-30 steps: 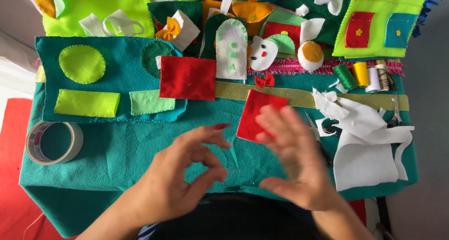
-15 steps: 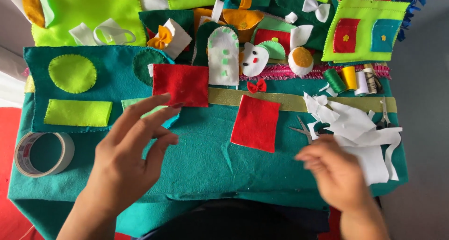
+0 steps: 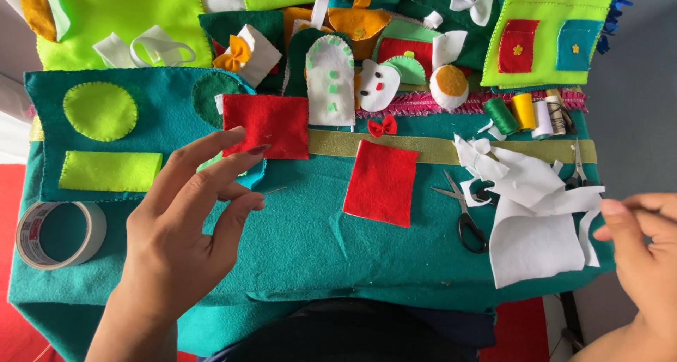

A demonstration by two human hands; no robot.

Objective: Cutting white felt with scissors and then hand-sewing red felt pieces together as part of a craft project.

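Fingers of left hand (image 3: 187, 224) pinch thin needle (image 3: 273, 190) beside red felt rectangle (image 3: 266, 125); right hand (image 3: 645, 249) pinched shut at white felt scraps' (image 3: 536, 228) edge; what it holds unclear.

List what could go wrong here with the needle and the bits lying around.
The left hand pinches a thin needle at its fingertips; it could slip and vanish into the teal felt. The right hand is at the loose white felt scraps, which half-cover scissors, so a nick is possible.
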